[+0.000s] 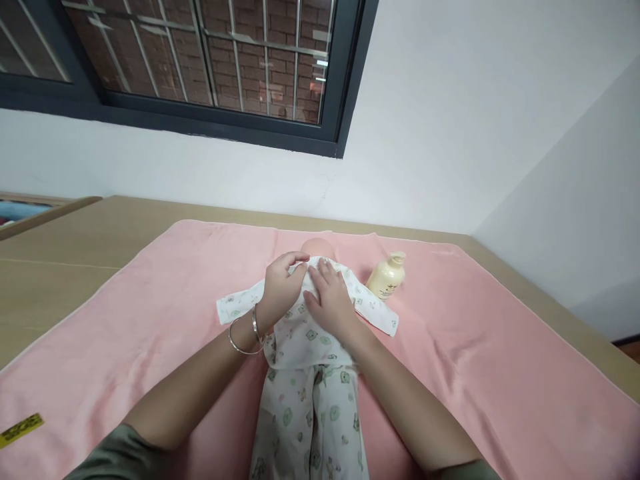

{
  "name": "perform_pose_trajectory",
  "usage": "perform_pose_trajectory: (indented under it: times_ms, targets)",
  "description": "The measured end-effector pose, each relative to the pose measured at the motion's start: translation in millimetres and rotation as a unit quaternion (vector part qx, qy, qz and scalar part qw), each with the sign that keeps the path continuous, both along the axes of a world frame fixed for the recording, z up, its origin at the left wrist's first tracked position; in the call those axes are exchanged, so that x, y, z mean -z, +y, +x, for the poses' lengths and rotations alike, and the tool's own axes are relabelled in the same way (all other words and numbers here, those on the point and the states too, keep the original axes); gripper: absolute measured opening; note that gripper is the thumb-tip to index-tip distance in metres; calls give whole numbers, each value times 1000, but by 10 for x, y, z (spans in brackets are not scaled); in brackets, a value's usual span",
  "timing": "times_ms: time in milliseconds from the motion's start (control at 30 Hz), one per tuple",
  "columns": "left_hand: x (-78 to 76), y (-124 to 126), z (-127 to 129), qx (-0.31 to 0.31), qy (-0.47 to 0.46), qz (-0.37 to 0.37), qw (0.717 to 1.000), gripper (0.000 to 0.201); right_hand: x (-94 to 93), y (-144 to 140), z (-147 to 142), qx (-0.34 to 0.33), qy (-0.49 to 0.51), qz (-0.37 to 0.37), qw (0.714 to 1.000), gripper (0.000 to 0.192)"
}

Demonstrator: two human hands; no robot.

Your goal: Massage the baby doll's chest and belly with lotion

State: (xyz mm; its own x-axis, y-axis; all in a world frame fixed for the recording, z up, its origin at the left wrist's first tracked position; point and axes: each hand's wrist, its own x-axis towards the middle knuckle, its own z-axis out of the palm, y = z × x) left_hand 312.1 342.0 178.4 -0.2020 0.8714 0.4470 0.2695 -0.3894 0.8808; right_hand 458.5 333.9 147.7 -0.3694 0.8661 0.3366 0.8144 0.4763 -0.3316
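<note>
While stretched lengthwise wristward, printed outfit under flat, empty right hand; just left, half-curled left hand with unclear grip.

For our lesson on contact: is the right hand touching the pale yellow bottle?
Apart: the head view shows the white printed sleeve between right hand and bottle.
</note>
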Motion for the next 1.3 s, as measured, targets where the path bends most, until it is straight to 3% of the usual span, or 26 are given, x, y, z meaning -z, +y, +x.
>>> perform_pose_trajectory:
  times_ms: [133,533,700,800,1100,1200,1300]
  targets:
    - [-2,-26,12,4,-3,16,1000,23,-27,25,20,-20,-32,-32,999,50]
    - [-121,-53,-62,22,-36,81,996,19,67,35,-36,-6,-43,-3,999,49]
    - [-294,-158,-49,70,-94,15,993,21,88,74,-36,-6,-40,-7,999,50]
    - [-381,-225,-60,100,-117,19,988,23,120,116,-34,-12,-28,-2,1000,51]
    - [-446,-327,-91,135,-148,3,980,21,162,143,-29,-14,-14,2,1000,50]
    - [-470,-374,-89,155,-164,-14,974,21,74,94,-46,-9,-18,-1,1000,48]
    - [-507,-412,-97,159,-161,-5,974,22,-262,-163,-68,-51,-10,17,998,40]
